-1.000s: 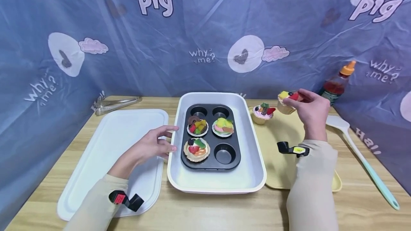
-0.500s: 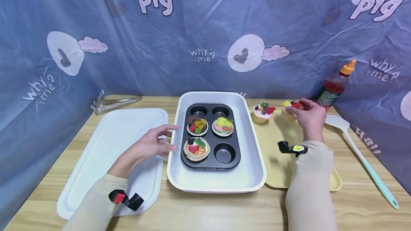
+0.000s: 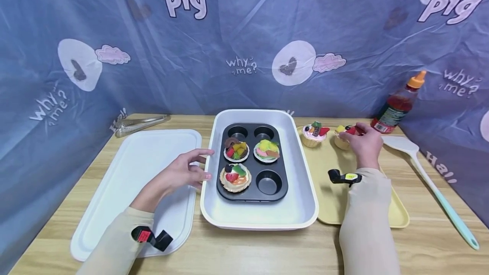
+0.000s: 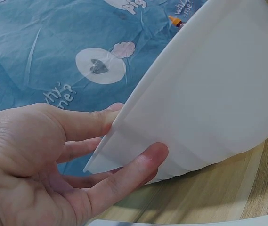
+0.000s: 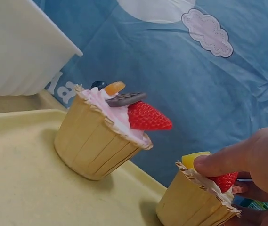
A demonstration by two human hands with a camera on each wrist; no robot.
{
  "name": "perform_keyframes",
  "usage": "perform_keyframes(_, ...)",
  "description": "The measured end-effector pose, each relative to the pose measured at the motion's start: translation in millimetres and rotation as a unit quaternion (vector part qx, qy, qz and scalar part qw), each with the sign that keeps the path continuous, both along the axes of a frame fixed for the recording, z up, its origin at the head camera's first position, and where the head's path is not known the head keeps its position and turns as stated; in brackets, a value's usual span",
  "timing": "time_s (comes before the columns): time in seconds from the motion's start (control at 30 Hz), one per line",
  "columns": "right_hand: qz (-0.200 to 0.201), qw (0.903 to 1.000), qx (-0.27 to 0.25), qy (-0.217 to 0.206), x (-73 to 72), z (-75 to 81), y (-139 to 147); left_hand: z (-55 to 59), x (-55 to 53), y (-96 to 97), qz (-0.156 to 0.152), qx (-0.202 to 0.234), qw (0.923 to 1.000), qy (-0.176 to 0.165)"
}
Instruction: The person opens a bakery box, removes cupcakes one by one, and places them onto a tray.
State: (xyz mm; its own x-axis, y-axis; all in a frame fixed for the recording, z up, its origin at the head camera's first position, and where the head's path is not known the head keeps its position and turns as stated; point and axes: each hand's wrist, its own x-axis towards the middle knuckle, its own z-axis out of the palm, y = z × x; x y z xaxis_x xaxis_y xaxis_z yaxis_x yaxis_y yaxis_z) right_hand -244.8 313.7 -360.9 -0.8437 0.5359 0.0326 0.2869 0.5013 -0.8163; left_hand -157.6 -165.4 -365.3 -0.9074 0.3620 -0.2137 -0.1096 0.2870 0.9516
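In the head view my right hand (image 3: pixel 366 145) pinches a fruit-topped cupcake (image 3: pixel 341 142) at its upper rim. The cupcake stands upright at the back of the yellow tray (image 3: pixel 324 198); in the right wrist view the thumb (image 5: pixel 223 162) lies over its topping. Beside it is another cupcake (image 3: pixel 314 136) with pink cream and a strawberry. My left hand (image 3: pixel 177 175) has its fingers spread and touches the left rim and outer wall of the white deep pan (image 4: pixel 209 94). Inside that pan lies a dark muffin tin (image 3: pixel 250 194) holding a chocolate-topped tart (image 3: pixel 235 152), a yellow-topped tart (image 3: pixel 266 152) and a larger tart (image 3: pixel 234 178).
A flat white tray (image 3: pixel 141 160) lies at left, with metal tongs (image 3: pixel 139 124) behind it. At right are a sauce bottle (image 3: pixel 397 107) and a white spatula (image 3: pixel 428 177) with a mint handle. Patterned cloth hangs behind the wooden table (image 3: pixel 244 251).
My right hand has lowered the fruit-topped cupcake from above the yellow tray onto it, beside the pink one. The left hand has stayed at the white pan's rim.
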Motion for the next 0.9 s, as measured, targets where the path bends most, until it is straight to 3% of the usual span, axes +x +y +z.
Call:
perform_keyframes(0.5,0.007,1.0000,0.005,0.001,-1.8,-6.4,1.8,-0.4,1.0,0.5,0.006,-0.002,1.0000,-0.003)
perform_keyframes(0.9,-0.002,0.9998,-0.016,-0.007,1.3,0.6,2.3,1.5,0.5,1.6,0.006,-0.008,0.9999,-0.002)
